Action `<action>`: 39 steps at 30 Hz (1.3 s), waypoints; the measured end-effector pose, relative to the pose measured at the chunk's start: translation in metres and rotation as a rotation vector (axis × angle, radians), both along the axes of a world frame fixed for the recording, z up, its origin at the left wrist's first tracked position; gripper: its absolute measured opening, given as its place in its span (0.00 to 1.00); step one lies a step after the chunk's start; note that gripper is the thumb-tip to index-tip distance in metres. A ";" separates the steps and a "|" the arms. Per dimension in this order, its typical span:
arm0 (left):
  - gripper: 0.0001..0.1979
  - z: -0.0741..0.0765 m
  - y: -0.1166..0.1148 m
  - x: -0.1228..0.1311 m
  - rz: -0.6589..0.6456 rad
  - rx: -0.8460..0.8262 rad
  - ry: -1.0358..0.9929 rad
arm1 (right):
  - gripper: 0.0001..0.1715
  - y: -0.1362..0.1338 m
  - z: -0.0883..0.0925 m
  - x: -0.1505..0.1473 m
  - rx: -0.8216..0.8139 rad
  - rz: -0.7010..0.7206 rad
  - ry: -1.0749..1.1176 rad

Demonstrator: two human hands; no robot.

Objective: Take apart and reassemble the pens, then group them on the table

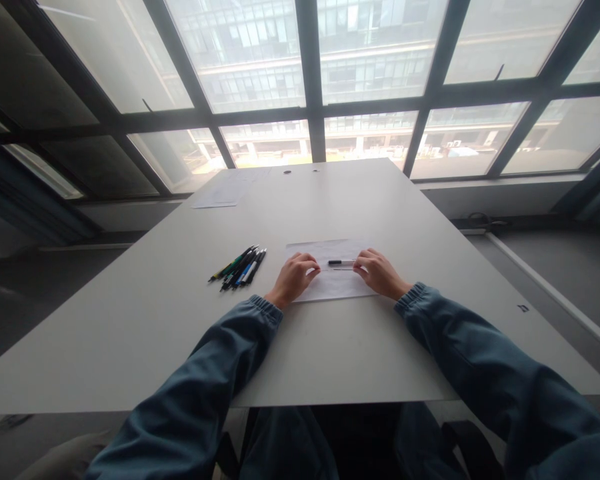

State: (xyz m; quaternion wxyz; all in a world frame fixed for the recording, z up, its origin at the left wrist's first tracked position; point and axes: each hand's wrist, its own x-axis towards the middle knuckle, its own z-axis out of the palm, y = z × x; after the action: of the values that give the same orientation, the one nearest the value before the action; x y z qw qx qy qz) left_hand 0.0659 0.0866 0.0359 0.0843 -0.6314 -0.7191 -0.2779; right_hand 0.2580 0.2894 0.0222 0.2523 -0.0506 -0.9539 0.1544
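Observation:
A sheet of white paper point(330, 288) lies under both hands. My left hand point(294, 277) is closed in a pinch at the left end of a thin, partly dark pen refill point(339, 269). The fingers of my right hand point(377, 272) pinch its other end, so it stretches level between the two hands. Just beyond it, a pen barrel with a black grip point(336, 262) rests on the paper, its right end close to my right fingertips. Left of my left hand lies a loose pile of several pens point(240, 268), mostly black, with some green, blue and white.
The white table point(145, 333) runs away toward large windows. More paper sheets point(220, 190) lie at its far left. Two small round fittings, one a dark disc point(287, 172), sit near the far edge. A small dark mark point(523, 308) shows at the right edge.

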 end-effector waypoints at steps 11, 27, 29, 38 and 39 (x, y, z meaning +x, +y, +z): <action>0.05 0.000 0.001 0.002 -0.020 0.013 -0.012 | 0.08 -0.001 0.000 0.000 -0.004 0.014 0.000; 0.06 0.002 0.002 0.008 -0.072 0.026 -0.025 | 0.07 -0.008 0.003 0.001 -0.029 0.089 0.028; 0.06 0.004 0.002 0.010 -0.083 0.032 -0.025 | 0.07 -0.010 0.004 0.001 -0.031 0.102 0.019; 0.04 0.009 0.002 0.015 -0.110 0.055 -0.024 | 0.09 -0.014 0.007 0.001 -0.079 0.189 0.028; 0.04 0.009 0.002 0.015 -0.108 0.053 -0.026 | 0.09 -0.014 0.007 0.001 -0.086 0.200 0.029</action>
State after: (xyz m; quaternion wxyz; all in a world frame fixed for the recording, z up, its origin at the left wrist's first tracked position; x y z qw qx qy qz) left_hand 0.0812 0.0883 0.0449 0.0767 -0.6633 -0.6772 -0.3092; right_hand 0.2588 0.2756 0.0289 0.2468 0.0361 -0.9430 0.2205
